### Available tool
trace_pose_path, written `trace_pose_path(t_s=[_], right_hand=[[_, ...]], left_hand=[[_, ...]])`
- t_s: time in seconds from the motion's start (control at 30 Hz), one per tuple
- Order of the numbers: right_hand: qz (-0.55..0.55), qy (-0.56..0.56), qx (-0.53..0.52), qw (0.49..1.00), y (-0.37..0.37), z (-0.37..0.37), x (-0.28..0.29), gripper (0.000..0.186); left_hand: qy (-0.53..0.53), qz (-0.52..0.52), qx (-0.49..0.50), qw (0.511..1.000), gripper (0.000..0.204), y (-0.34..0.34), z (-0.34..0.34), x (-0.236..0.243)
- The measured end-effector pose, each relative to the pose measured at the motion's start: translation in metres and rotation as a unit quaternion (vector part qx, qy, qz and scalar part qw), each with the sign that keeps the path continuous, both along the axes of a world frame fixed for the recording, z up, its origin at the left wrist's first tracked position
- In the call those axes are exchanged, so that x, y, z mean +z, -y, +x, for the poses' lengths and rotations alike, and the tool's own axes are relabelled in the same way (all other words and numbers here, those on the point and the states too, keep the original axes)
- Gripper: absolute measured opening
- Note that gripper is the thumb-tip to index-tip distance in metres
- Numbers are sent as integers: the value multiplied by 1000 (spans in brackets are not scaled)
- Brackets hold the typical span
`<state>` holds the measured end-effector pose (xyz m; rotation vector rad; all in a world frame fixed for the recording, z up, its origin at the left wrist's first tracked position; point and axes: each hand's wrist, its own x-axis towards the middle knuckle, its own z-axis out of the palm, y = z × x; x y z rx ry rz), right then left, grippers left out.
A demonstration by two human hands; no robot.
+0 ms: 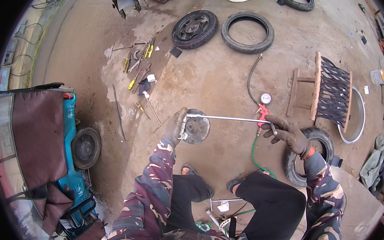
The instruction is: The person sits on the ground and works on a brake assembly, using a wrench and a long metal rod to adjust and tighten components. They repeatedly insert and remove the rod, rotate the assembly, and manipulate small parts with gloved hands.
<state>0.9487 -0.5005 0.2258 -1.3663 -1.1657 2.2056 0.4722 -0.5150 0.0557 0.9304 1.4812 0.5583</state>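
My left hand (174, 126), gloved, is closed around the edge of a round grey metal plate (197, 130), which looks like a brake plate. A long thin silver rod (232, 118) runs level from the top of that plate toward the right. At its far end my gloved right hand (291, 136) pinches it, near a short bent piece. Behind the rod lies a red tire inflator (263, 113) with a round gauge (266, 98), a dark hose and a green hose. My left fingers hide part of the plate's edge.
Pliers (150, 48), screwdrivers and other hand tools lie at the left. A mounted wheel (195, 29) and a loose tire (247, 32) lie ahead. A wooden stool (316, 87) and another tire (297, 166) are on the right. A blue three-wheeler (69, 128) stands left.
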Motion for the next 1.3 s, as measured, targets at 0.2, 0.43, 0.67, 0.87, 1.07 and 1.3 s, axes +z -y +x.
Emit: trace_pose_path(t_s=[0.2,0.43,0.67,0.87,1.07,1.3], right_hand=[[43,41,-17,998,-52,-67,-125,63],[323,126,-9,938,-91,-107,-148,90],[379,33,-54,923,-123,-102,-119,49],[705,266,-25,657,-107,-95,-128,32],[317,-19,-23,948,-110,-90,-109,42],[402,-29,-51,914,-111,-104,-101,79]], left_hand=[[-26,133,44,990,66,-53,-74,-81],[237,30,228,944,44,-93,-71,-22],[308,22,301,902,36,-67,-53,27],[286,51,279,915,42,-61,-53,22],[252,105,289,918,46,-61,-65,32],[329,103,313,885,31,-55,-58,42]])
